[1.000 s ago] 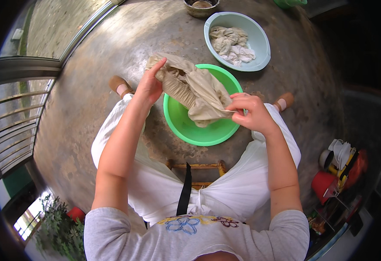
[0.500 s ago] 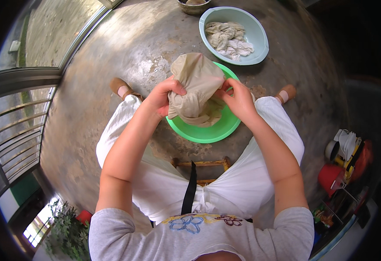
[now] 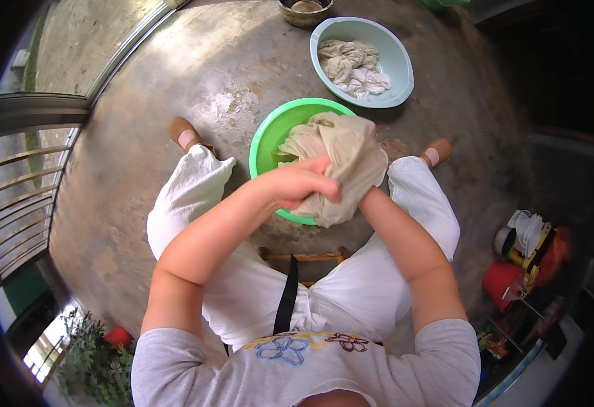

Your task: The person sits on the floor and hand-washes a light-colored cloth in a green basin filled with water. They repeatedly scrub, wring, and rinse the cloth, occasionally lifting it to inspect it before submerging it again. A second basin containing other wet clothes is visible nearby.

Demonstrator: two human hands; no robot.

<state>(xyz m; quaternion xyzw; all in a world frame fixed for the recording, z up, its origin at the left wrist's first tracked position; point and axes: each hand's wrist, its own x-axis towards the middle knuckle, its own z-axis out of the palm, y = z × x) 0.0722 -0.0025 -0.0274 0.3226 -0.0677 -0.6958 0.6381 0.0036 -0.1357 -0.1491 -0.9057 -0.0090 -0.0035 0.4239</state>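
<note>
A crumpled beige cloth garment is bunched up over the bright green basin, part of it trailing down into the basin. My left hand is closed on the near left side of the cloth, thumb pointing right. On the other side, my right hand goes up under or into the fabric; only its wrist end shows plainly and the cloth covers the fingers. The basin stands on the floor between my feet.
Beyond it stands a pale blue basin with wrung beige and white cloths inside. A metal bowl is at the far edge. A wooden stool shows beneath me. A red bucket and tools stand at right, a leafy plant lower left.
The cloth has moved right and nearer, and is turned over. My left hand has shifted right across the basin; my right hand has gone from pinching the edge to being covered by fabric.
</note>
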